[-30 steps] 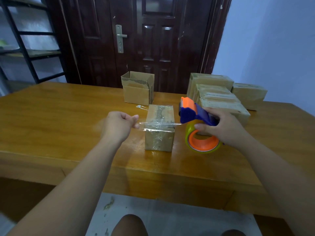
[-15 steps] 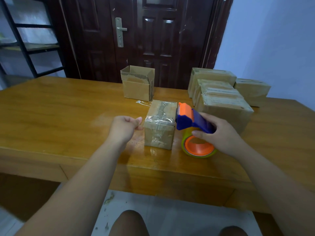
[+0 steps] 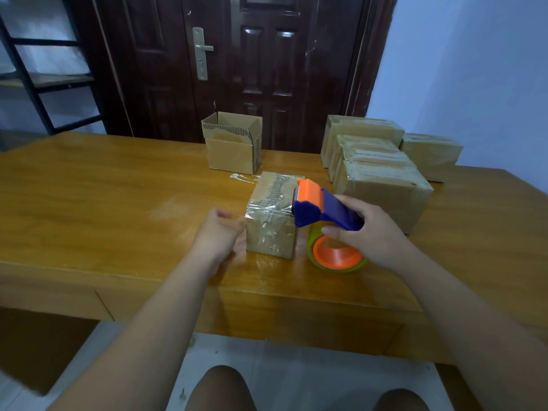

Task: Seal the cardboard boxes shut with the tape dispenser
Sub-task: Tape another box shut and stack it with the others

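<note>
Dispenser (image 3: 323,209) sits at the top right edge of the box (image 3: 271,229), orange head tipped onto the lid, roll hanging just right of the box over the worktop (image 3: 89,203). Right hand (image 3: 367,232) is curled firmly round the blue handle, likely so the blade can bite. Clear tape (image 3: 267,207) runs across the lid's near end toward the box's left. Left hand (image 3: 219,235) lies against the box's left face, fingers loosely bent and too blurred to tell whether they pinch the tape end or just press it. My read: it braces the box against the pull. Behind the box an open box (image 3: 234,149) waits; to its right, behind, sealed boxes (image 3: 382,185) sit grouped.
</note>
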{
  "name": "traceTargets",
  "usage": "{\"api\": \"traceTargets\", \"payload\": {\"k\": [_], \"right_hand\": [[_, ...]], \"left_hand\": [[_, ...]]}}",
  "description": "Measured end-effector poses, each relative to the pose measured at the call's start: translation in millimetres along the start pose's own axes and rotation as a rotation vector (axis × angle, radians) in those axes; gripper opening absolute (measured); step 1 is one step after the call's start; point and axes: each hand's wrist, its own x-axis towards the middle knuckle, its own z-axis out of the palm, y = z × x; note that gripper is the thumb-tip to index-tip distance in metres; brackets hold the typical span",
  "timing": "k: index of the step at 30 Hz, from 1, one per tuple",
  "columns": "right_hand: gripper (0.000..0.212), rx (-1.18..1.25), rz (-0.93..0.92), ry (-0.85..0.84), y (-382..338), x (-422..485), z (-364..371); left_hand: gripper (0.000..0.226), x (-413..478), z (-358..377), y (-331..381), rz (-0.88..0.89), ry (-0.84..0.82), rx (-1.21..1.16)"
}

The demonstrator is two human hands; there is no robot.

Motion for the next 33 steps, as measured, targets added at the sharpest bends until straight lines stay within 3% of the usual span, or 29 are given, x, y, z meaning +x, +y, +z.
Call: {"api": "traceTargets", "payload": {"k": [3, 5, 8, 11, 14, 17, 19, 21, 23, 27, 33], "right_hand": [[0.068, -0.014, -0.006, 0.013, 0.7, 0.1, 1.4], [0.066, -0.013, -0.014, 0.021, 0.3, 0.4, 2.4], [0.065, 0.0, -0.014, 0.025, 0.1, 1.0, 3.9], [0.064, -0.002, -0.027, 0.038, -0.2, 0.0, 5.0], [0.064, 0.001, -0.034, 0.047, 0.9, -0.2, 6.5], [0.063, 0.006, -0.03, 0.048, 1.5, -0.6, 6.4], [0.061, 0.006, -0.03, 0.05, 0.8, -1.4, 6.5], [0.057, 0.003, -0.035, 0.054, -0.7, -2.3, 7.7], [0.051, -0.006, -0.039, 0.057, -1.0, -3.3, 8.5], [0.049, 0.012, -0.048, 0.11, 3.4, -13.0, 4.9], [0.08, 0.091, -0.133, 0.167, 1.7, -30.8, -5.4]], "left_hand": [[0.03, -7.4, 2.9, -7.7, 0.168, 0.138, -0.056], [0.033, -19.9, 5.7, -7.1, 0.254, 0.211, -0.254], [0.035, -44.6, 16.4, -11.2, 0.297, 0.114, -0.387], [0.045, -50.5, 21.4, -19.3, 0.373, 0.029, -0.158], [0.047, -41.2, 7.3, -15.0, 0.252, -0.099, 0.041], [0.081, -48.1, -0.1, -2.3, 0.243, -0.021, 0.297], [0.098, -56.7, 2.5, 14.5, 0.458, 0.079, 0.406], [0.092, -56.0, 9.2, 30.4, 0.7, 0.08, 0.671], [0.074, -49.0, 16.7, 37.6, 0.777, 0.035, 0.891], [0.051, -42.7, 17.6, 35.5, 0.818, 0.039, 0.968], [0.03, -37.8, 9.1, 38.6, 0.88, 0.019, 1.042]]}}
